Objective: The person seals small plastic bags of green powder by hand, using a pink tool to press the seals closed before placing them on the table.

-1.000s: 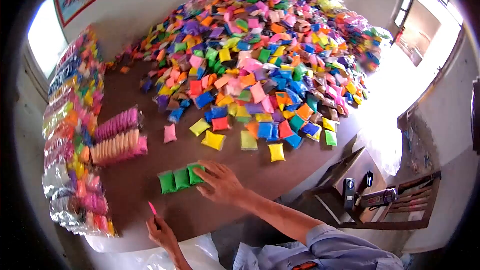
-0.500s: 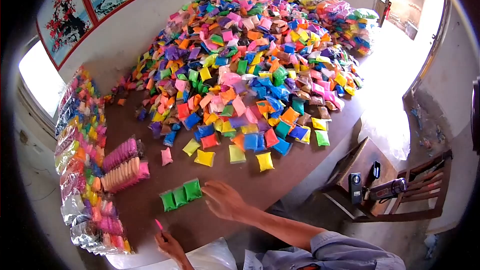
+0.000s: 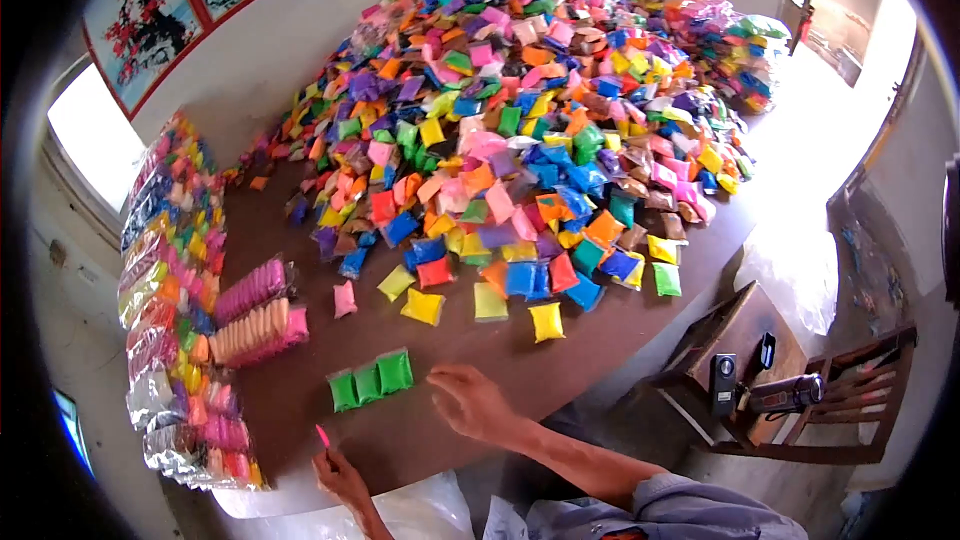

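Three green packets lie in an overlapping row on the brown table. Just right of them, my right hand hovers with its fingers bent together; whether anything is between the fingertips is too small to tell. My left hand is closed on a small pink object that sticks up from the fingers, below and left of the green packets. Beyond both hands, a yellow packet and a pink packet lie loose at the near side of a large heap of colourful packets.
Rows of packets line the table's left edge, with pink and peach stacks beside them. Clear plastic lies at the near edge. To the right, a small wooden table carries a dark cylinder, next to a chair.
The whole view has shifted, so the table and packets appear slightly further right. My right hand is a little farther from the green packets. The left hand keeps the pink object.
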Demonstrator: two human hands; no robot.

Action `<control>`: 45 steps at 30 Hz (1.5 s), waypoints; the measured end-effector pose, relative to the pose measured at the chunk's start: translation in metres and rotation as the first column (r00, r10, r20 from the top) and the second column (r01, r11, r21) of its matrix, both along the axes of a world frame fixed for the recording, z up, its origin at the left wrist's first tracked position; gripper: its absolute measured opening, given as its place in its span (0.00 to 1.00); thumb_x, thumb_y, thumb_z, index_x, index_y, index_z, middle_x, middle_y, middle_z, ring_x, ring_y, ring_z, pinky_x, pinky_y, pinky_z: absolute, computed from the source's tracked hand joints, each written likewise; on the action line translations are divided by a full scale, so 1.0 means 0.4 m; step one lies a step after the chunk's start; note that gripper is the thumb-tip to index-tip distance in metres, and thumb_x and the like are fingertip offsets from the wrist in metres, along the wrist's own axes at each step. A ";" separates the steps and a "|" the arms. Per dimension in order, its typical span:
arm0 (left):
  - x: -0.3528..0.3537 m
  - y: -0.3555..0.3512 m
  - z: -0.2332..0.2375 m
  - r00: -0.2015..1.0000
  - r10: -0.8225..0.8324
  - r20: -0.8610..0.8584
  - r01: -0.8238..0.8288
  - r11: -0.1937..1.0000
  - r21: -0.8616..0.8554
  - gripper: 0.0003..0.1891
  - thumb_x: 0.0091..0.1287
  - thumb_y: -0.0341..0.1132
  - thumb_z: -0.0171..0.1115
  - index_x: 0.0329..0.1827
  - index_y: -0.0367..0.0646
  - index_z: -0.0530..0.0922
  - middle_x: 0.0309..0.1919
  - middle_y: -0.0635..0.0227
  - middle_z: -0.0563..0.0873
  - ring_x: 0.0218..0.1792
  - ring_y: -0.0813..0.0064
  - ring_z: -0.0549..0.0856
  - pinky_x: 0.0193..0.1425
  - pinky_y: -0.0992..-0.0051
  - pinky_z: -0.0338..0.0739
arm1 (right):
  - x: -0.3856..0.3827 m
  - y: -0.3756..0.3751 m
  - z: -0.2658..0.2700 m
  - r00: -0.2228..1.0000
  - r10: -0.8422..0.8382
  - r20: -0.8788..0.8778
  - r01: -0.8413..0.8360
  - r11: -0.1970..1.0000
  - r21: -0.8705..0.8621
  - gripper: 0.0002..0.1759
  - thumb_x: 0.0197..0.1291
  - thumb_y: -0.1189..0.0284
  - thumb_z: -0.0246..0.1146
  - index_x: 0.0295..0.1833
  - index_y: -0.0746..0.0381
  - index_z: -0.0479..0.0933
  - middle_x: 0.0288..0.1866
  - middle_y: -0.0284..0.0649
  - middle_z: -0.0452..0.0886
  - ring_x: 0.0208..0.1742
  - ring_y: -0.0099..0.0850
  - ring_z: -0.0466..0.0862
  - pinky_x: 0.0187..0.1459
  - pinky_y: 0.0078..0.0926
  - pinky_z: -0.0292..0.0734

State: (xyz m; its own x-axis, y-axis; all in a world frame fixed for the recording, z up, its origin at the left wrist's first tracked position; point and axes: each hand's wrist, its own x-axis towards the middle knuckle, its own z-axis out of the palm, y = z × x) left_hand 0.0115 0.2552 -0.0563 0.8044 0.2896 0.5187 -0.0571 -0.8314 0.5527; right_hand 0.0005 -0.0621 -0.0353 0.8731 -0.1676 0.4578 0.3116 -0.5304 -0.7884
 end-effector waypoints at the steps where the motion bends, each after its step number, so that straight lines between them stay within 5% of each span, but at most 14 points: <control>1: 0.003 0.005 -0.009 1.000 -0.005 0.004 0.005 1.000 0.001 0.04 0.75 0.27 0.61 0.46 0.36 0.83 0.33 0.55 0.84 0.31 0.59 0.85 0.36 0.62 0.79 | 0.001 0.000 0.001 1.000 0.017 -0.002 -0.017 1.000 0.005 0.18 0.66 0.74 0.70 0.61 0.63 0.83 0.62 0.48 0.84 0.60 0.49 0.85 0.60 0.42 0.85; 10: 0.000 0.007 -0.010 0.996 0.004 -0.089 -0.014 0.994 -0.109 0.03 0.75 0.26 0.61 0.46 0.36 0.82 0.32 0.57 0.85 0.30 0.63 0.84 0.36 0.65 0.79 | 0.069 -0.121 0.099 0.994 -0.019 -0.111 0.009 0.996 -0.089 0.12 0.65 0.73 0.71 0.53 0.61 0.87 0.52 0.43 0.88 0.51 0.47 0.88 0.52 0.45 0.86; 12: 0.003 0.013 -0.020 1.000 -0.031 0.003 0.031 0.999 -0.030 0.04 0.76 0.27 0.61 0.46 0.36 0.82 0.32 0.59 0.85 0.30 0.65 0.83 0.35 0.66 0.78 | 0.122 -0.187 0.150 0.946 -0.148 -0.288 0.006 0.897 -0.442 0.10 0.65 0.70 0.69 0.50 0.57 0.89 0.53 0.40 0.90 0.58 0.43 0.86 0.56 0.48 0.82; 13: 0.003 0.007 -0.018 1.000 -0.027 -0.004 0.027 0.999 -0.036 0.04 0.76 0.27 0.61 0.46 0.36 0.82 0.32 0.59 0.85 0.30 0.65 0.83 0.35 0.66 0.78 | 0.148 -0.211 0.148 0.945 -0.146 -0.294 -0.001 0.894 -0.448 0.10 0.65 0.70 0.69 0.50 0.57 0.89 0.53 0.40 0.90 0.58 0.43 0.86 0.56 0.48 0.82; 15: 0.001 -0.004 -0.005 1.000 -0.026 -0.010 0.024 0.995 -0.102 0.04 0.76 0.27 0.61 0.46 0.36 0.82 0.32 0.59 0.84 0.29 0.66 0.82 0.35 0.67 0.77 | 0.206 -0.254 0.117 0.988 -0.154 0.025 0.146 0.858 -0.492 0.08 0.64 0.67 0.69 0.45 0.57 0.88 0.44 0.38 0.87 0.48 0.41 0.85 0.50 0.45 0.79; 22: -0.009 -0.004 0.007 0.997 0.037 -0.074 -0.043 0.996 -0.084 0.02 0.76 0.26 0.62 0.45 0.36 0.82 0.31 0.58 0.83 0.28 0.66 0.80 0.34 0.67 0.76 | 0.333 -0.334 0.115 0.965 -0.261 0.021 0.213 0.734 -0.645 0.19 0.61 0.65 0.71 0.56 0.59 0.85 0.59 0.38 0.83 0.61 0.43 0.81 0.59 0.50 0.75; 24: -0.007 -0.020 0.030 0.999 0.013 -0.038 -0.016 0.997 -0.075 0.03 0.76 0.27 0.63 0.45 0.36 0.83 0.31 0.59 0.83 0.28 0.67 0.81 0.34 0.67 0.75 | 0.339 -0.341 0.123 0.917 -0.398 -0.027 0.266 0.661 -0.702 0.31 0.61 0.61 0.74 0.68 0.60 0.79 0.64 0.38 0.81 0.67 0.43 0.79 0.65 0.51 0.74; 30: -0.009 -0.016 0.041 0.998 -0.003 -0.057 -0.004 0.992 -0.123 0.03 0.76 0.27 0.64 0.45 0.36 0.83 0.30 0.59 0.83 0.28 0.68 0.81 0.34 0.68 0.75 | 0.371 -0.376 0.096 0.903 -0.430 0.008 0.290 0.594 -0.750 0.20 0.61 0.60 0.72 0.55 0.58 0.88 0.53 0.42 0.88 0.56 0.47 0.87 0.64 0.50 0.74; 34: -0.012 -0.011 0.037 0.994 -0.003 -0.107 -0.013 0.989 -0.150 0.05 0.78 0.29 0.62 0.47 0.36 0.83 0.31 0.64 0.82 0.30 0.71 0.79 0.36 0.69 0.75 | 0.366 -0.381 0.143 0.907 -0.411 0.093 0.358 0.635 -0.684 0.15 0.64 0.63 0.68 0.52 0.60 0.89 0.48 0.43 0.90 0.50 0.45 0.89 0.57 0.52 0.79; 36: -0.007 -0.018 0.038 1.000 0.000 -0.011 -0.002 0.992 -0.128 0.02 0.76 0.27 0.64 0.45 0.37 0.83 0.28 0.60 0.83 0.25 0.68 0.81 0.32 0.67 0.76 | 0.350 -0.394 0.161 0.898 -0.430 0.088 0.429 0.815 -0.390 0.11 0.68 0.66 0.64 0.45 0.61 0.86 0.41 0.47 0.88 0.45 0.51 0.89 0.50 0.54 0.82; 37: -0.007 -0.016 0.037 1.000 -0.001 -0.003 0.000 0.992 -0.129 0.02 0.76 0.27 0.64 0.45 0.37 0.83 0.28 0.60 0.83 0.25 0.68 0.81 0.32 0.67 0.76 | 0.340 -0.404 0.176 0.886 -0.414 0.209 0.464 0.782 -0.417 0.11 0.74 0.67 0.61 0.46 0.64 0.83 0.35 0.51 0.86 0.36 0.50 0.90 0.36 0.50 0.83; 38: -0.007 -0.014 0.036 1.000 -0.009 0.011 0.010 0.994 -0.107 0.02 0.75 0.27 0.64 0.45 0.38 0.83 0.27 0.59 0.84 0.24 0.68 0.81 0.31 0.66 0.76 | 0.319 -0.407 0.186 0.884 -0.413 0.219 0.468 0.781 -0.413 0.11 0.74 0.67 0.61 0.46 0.64 0.83 0.35 0.51 0.86 0.36 0.50 0.90 0.36 0.50 0.83; 41: -0.010 -0.022 0.046 1.000 -0.018 0.025 0.020 0.995 -0.097 0.02 0.75 0.27 0.65 0.44 0.39 0.83 0.27 0.58 0.84 0.25 0.66 0.83 0.31 0.66 0.77 | 0.220 -0.407 0.196 0.936 -0.315 -0.157 0.317 0.948 -0.012 0.13 0.82 0.67 0.56 0.48 0.64 0.81 0.27 0.45 0.82 0.24 0.35 0.88 0.28 0.33 0.80; 45: -0.009 -0.021 0.038 1.000 -0.013 0.025 0.014 0.998 -0.054 0.02 0.73 0.28 0.67 0.44 0.40 0.84 0.29 0.57 0.87 0.27 0.60 0.86 0.33 0.63 0.79 | 0.079 -0.319 0.148 0.905 -0.205 -0.374 0.353 0.851 0.389 0.15 0.83 0.65 0.56 0.50 0.65 0.81 0.29 0.37 0.85 0.27 0.27 0.88 0.29 0.28 0.80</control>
